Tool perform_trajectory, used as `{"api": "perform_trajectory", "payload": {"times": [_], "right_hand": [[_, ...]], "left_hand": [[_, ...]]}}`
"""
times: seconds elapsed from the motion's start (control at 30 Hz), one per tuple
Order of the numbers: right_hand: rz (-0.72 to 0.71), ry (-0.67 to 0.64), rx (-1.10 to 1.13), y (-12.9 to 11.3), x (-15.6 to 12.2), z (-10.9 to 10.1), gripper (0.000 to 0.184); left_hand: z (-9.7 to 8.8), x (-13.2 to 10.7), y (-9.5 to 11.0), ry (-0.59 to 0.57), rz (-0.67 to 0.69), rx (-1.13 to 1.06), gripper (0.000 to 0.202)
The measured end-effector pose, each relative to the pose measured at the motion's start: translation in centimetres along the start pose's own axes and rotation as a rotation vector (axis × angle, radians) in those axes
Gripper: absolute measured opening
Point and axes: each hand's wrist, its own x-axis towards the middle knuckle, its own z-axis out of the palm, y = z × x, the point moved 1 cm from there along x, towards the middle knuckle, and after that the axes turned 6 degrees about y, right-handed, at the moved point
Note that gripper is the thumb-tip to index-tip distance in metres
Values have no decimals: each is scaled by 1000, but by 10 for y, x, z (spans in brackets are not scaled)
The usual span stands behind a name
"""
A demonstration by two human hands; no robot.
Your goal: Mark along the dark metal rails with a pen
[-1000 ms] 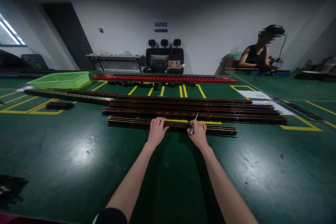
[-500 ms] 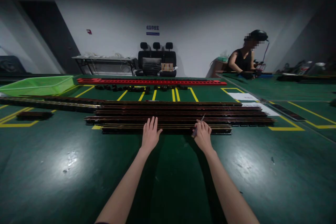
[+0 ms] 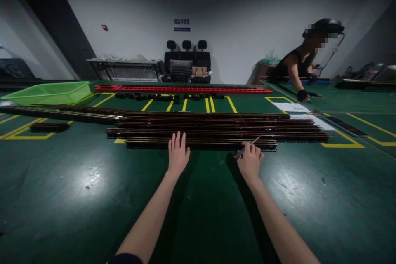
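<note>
My left hand (image 3: 178, 154) lies with its fingers stretched out over the nearest of the long dark strips (image 3: 207, 144), the thumb a little apart. My right hand (image 3: 251, 160) is closed around a slim, pointed metal tool (image 3: 256, 139), whose tip sticks out up and to the right above the strips. Its exact kind is too small to make out. The right fingers are at the front edge of the same strip. Behind it, a bundle of long dark strips (image 3: 204, 126) with thin golden edges lies side by side across the green table.
A green plastic basket (image 3: 49, 95) stands at the left. Beyond the bundle are small black parts (image 3: 145, 97) and a long red slotted rail (image 3: 182, 89). White sheets (image 3: 291, 107) lie at the right. A co-worker (image 3: 292, 64) leans over the adjoining table, one gloved hand outstretched.
My right hand has shifted to the right along the front strip with the tool. My left hand stays on the strip. The co-worker has leaned forward and stretched out an arm.
</note>
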Motion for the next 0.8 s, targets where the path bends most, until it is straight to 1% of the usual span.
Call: {"api": "perform_trajectory", "payload": {"times": [0.07, 0.13, 0.2, 0.3, 0.37, 0.43, 0.5, 0.53, 0.6, 0.63, 0.7, 0.77, 0.8], "right_hand": [[8, -37, -54, -3, -7, -11, 40], [46, -75, -94, -6, -12, -21, 46], [74, -143, -121, -11, -13, -28, 48], [112, -239, -157, -17, -12, -34, 45], [129, -293, -174, -19, -10, -35, 40], [137, -344, -177, -20, -9, -37, 38], [142, -379, -167, -19, -9, -37, 38], [145, -389, -160, -18, -9, -38, 39], [152, -400, -141, -15, -10, -38, 42], [159, -403, -125, -14, -9, -38, 43], [189, -396, -60, -10, -6, -42, 47], [244, -350, 85, -9, 2, -55, 50], [270, -278, 188, -9, 8, -65, 49]], "left_hand": [[-4, -5, 0, 34, -7, -4, 55], [-9, -8, 2, 68, -14, -15, 52], [-14, -9, 4, 111, -33, -30, 44], [-19, -11, 4, 153, -49, -72, 28], [-20, -14, 3, 160, -17, -122, 20], [-21, -17, 3, 183, 38, -178, 19], [-26, -18, 7, 247, 102, -225, 19], [-31, -16, 10, 297, 140, -244, 19], [-50, -12, 20, 435, 234, -281, 18], [-64, -9, 24, 517, 268, -299, 17], [-97, -8, 32, 665, 321, -373, 15], [-131, -14, 31, 743, 337, -520, 16], [-147, -19, 27, 757, 292, -562, 17]]}}
